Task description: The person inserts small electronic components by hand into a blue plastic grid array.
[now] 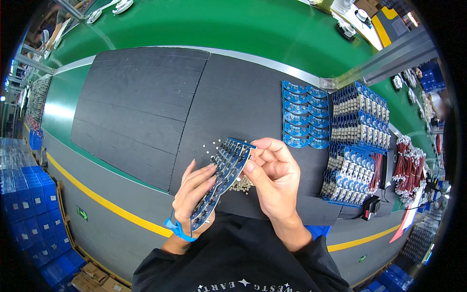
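A blue circuit board panel (227, 170) with rows of small dark parts is held up, tilted, in front of my body. My left hand (190, 197), with a blue band at its wrist, grips the panel's lower left side, its fingers lying over the dark parts. At the upper right corner my right hand (278, 170) pinches the panel between thumb and fingers. A pile of small cream-coloured pieces (242, 184) lies on the black mat behind and below the panel, partly hidden by it. A few loose white pieces (214, 144) are scattered beside its far edge.
A flat blue board panel (295, 108) lies on the black mat (141, 107) to the right. Farther right stand stacked boards with white connectors (357, 117) and bundled dark red wires (408, 168). A metal post (389, 56) rises at the far right. Blue boxes (34, 204) are stacked at left.
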`<state>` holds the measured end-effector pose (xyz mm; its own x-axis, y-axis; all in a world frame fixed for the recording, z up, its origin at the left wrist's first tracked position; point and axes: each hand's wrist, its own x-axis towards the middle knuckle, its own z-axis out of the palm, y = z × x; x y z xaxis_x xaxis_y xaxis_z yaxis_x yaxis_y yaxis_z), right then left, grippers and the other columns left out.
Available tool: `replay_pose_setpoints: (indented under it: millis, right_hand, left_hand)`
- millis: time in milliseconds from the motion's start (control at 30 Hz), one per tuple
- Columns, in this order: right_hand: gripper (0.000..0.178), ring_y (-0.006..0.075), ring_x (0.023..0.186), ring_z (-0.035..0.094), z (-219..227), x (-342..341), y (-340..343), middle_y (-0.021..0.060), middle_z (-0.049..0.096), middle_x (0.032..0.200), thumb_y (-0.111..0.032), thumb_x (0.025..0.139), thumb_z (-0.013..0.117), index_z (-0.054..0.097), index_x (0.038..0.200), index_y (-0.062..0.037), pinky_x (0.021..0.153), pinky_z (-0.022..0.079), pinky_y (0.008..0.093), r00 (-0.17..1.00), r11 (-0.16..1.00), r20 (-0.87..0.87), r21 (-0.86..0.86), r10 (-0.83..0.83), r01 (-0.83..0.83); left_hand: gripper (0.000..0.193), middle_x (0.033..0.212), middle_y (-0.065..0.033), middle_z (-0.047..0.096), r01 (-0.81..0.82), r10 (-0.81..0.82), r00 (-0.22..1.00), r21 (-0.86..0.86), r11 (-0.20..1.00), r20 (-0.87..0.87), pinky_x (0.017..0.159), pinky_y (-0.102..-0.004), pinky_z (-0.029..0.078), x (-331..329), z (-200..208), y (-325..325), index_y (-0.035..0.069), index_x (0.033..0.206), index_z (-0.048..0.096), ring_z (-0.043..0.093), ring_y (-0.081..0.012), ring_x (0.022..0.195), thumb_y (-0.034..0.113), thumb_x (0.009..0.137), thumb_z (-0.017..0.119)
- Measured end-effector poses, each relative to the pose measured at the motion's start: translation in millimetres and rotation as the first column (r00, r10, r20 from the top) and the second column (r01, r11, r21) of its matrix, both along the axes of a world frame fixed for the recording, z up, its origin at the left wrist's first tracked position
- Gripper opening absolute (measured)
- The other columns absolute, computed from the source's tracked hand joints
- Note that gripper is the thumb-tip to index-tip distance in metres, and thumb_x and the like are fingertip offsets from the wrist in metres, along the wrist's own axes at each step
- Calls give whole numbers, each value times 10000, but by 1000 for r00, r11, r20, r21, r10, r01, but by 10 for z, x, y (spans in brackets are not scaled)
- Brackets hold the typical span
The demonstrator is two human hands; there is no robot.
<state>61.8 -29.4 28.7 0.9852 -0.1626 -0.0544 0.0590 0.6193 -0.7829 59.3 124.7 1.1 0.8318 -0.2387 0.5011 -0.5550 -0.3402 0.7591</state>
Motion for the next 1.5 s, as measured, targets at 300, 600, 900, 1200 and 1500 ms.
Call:
replay_pose_setpoints:
  millis: [300,600,900,1200,1500]
  right_hand:
    - [267,130,793,572,29,-3,-10,102,576,889,59,807,568,463,1052,45,691,485,237,999,991,-18,-132,-27,25]
    - [286,136,860,573,-1,27,15,107,574,924,66,803,576,467,1068,48,735,489,239,1000,999,6,-35,-29,29]
    - [300,137,850,577,28,28,1,110,575,929,79,800,569,458,1077,53,748,493,242,1000,999,-9,-36,-27,27]
    - [296,132,858,574,43,2,-69,102,578,922,74,799,576,464,1072,53,748,487,237,999,999,-35,-17,32,-33]
    - [279,117,840,570,63,-2,-13,84,580,898,73,800,578,474,1057,50,721,474,216,999,996,-33,-85,-42,39]
  left_hand:
    - [210,963,-226,603,-43,43,999,15,999,4,891,-546,399,6,18,-5,-18,956,531,593,-343,952,-101,763,523]
    - [222,957,-226,602,-19,18,1000,-58,998,-5,895,-554,391,19,-13,26,-16,969,515,590,-341,955,-104,766,524]
    - [211,957,-230,601,-2,2,1000,11,1000,17,895,-553,388,20,-2,24,-22,951,533,595,-350,944,-110,761,515]
    - [315,1025,-210,593,40,-40,999,-2,999,22,934,-535,339,6,-39,70,-9,991,568,572,-347,998,52,698,667]
    - [330,1029,-215,589,39,-40,999,-9,999,-7,934,-533,346,40,20,61,-10,1006,567,564,-350,1013,27,693,667]
